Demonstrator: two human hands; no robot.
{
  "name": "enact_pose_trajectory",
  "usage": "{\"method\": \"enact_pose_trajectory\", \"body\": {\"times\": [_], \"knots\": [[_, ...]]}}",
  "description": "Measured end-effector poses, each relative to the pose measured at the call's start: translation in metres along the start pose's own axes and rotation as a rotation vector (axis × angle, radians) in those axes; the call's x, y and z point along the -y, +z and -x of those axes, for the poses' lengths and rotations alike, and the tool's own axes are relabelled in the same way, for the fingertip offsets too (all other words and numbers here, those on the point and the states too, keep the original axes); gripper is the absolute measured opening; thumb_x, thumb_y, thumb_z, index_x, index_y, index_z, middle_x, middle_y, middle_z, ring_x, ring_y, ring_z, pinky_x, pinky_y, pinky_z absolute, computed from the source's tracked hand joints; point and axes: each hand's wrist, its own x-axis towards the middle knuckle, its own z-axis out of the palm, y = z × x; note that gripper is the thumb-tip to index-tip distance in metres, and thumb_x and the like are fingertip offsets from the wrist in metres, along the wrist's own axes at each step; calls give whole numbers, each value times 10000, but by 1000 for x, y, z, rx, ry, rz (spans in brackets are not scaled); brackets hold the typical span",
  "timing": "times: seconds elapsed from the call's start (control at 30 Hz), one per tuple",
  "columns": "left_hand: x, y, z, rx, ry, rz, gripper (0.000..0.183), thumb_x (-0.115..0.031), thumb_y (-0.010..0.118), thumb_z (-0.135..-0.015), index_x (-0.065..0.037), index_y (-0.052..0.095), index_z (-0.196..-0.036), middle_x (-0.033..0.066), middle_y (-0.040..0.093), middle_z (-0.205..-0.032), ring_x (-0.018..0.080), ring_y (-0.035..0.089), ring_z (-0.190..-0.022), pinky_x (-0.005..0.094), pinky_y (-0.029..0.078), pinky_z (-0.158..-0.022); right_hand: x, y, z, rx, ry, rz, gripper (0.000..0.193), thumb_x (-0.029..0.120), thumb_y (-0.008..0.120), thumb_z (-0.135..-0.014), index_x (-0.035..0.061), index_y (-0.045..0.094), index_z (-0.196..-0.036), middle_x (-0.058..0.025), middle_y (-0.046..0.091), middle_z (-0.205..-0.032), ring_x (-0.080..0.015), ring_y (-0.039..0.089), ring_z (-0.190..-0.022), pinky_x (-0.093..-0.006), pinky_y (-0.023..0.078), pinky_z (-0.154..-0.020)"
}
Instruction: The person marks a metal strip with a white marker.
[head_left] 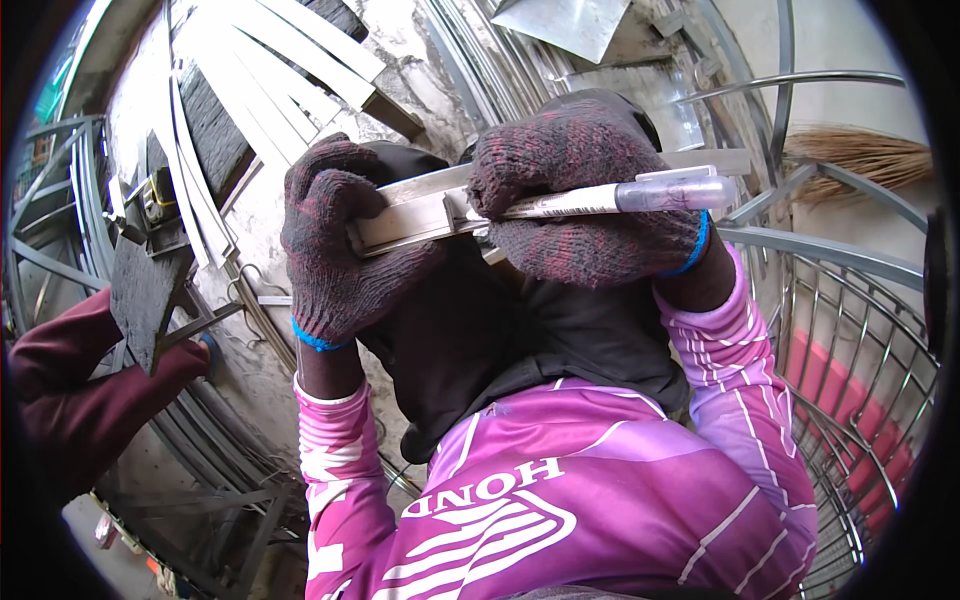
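Both of my hands wear dark knitted gloves with blue cuff edges, and they are close together above my lap. My left hand (340, 245) grips the left end of a pale metal profile (405, 222), its fingers curled over the top. My right hand (590, 195) is closed around a white marker pen (570, 203), whose clear cap is on the end pointing right. The pen's writing tip is hidden or too small to make out near a small upright lip on the profile. Behind the right hand, a flat metal strip sticks out to the right.
Long white metal strips (255, 85) lie on the stained floor ahead. Dark metal bars (90, 225) are stacked at the left, near another person's maroon trouser leg (150, 380). To the right stand a wire basket (850, 400), curved metal tubes and a straw broom (860, 160).
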Motion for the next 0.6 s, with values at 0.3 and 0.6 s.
{"method": "enact_pose_trajectory", "body": {"times": [0.3,0.6], "knots": [[-2,7,-1,-13,-36,56,560,-244,1021,-608,-70,609,-946,175,690,-1181,391,627,-1218,498,525,-1014,-1,-1,-5,92,107,35,305,86,874,-827,16,761,-1101,-148,774,-1021,-347,774,-941,-435,620,-829],[-3,7,-2,-18,-16,25,557,-257,1018,-624,-75,599,-943,165,691,-1165,396,627,-1208,498,520,-1013,0,10,-9,-73,49,30,278,129,851,-796,61,732,-1038,-128,727,-907,-382,729,-849,-460,591,-734]]}}
